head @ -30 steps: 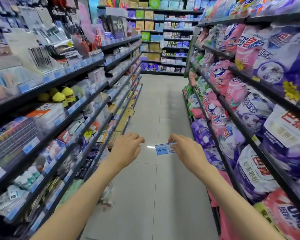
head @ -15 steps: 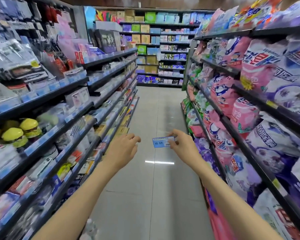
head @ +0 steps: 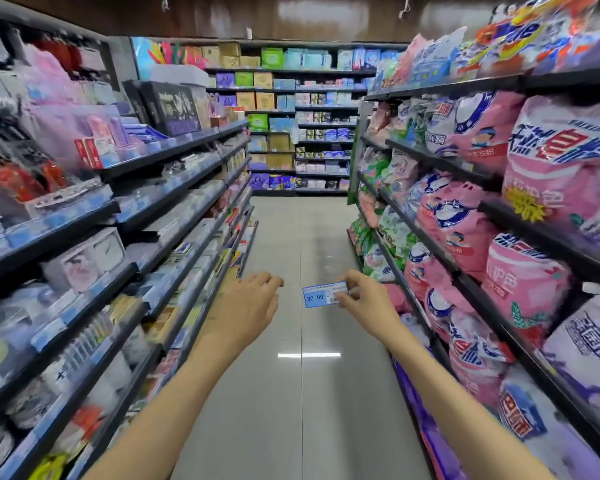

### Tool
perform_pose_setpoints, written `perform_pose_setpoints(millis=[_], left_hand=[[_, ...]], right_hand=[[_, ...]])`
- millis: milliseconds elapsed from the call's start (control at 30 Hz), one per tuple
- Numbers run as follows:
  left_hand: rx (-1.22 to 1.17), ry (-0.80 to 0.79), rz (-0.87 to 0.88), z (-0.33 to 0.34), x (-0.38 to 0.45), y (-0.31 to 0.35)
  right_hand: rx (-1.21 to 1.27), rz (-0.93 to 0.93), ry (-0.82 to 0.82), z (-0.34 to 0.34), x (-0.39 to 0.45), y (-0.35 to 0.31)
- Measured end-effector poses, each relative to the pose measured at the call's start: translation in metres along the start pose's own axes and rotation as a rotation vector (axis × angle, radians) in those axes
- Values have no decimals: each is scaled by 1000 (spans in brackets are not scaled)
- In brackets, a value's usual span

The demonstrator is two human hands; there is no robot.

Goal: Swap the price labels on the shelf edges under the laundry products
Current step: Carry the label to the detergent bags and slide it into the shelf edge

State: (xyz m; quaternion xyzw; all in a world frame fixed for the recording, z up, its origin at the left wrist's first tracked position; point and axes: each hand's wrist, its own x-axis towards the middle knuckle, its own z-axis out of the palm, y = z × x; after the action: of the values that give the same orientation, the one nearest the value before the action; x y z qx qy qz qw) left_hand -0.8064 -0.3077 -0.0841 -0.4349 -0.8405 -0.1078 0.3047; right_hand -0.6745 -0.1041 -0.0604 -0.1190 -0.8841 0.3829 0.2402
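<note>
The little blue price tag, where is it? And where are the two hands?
price tag (head: pixel 317 296): head view, its blue left part with the numbers.
right hand (head: pixel 368 303): head view, back of the hand.
left hand (head: pixel 253 303): head view, back of the hand.

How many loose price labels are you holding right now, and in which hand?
1: a blue price label pinched in the right hand over the aisle floor. The left hand holds none that shows; its palm is hidden.

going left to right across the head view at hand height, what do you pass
left shelves → left hand → price label → right hand → pink detergent bags on the right shelves
</note>
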Motion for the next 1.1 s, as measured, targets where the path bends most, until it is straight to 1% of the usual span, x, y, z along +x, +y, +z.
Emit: perform_pose_setpoints(millis=[100, 200, 400, 633, 867, 1100], left_hand=[[6, 21, 27, 39, 57, -32], [-8, 37, 36, 76, 106, -48], [-35, 15, 67, 158, 176, -60], [-58, -8, 78, 246, 280, -57], [-70, 15, 8, 330, 419, -54], [-47, -31, -29, 417, 488, -70]], right_hand=[[27, -3, 45, 3, 66, 17], [43, -6, 88, 11, 116, 46], [44, 72, 105, 20, 195, 110], [32, 102, 76, 0, 299, 185], [56, 61, 107, -44, 443, 254], [34, 77, 47, -45, 545, 324]])
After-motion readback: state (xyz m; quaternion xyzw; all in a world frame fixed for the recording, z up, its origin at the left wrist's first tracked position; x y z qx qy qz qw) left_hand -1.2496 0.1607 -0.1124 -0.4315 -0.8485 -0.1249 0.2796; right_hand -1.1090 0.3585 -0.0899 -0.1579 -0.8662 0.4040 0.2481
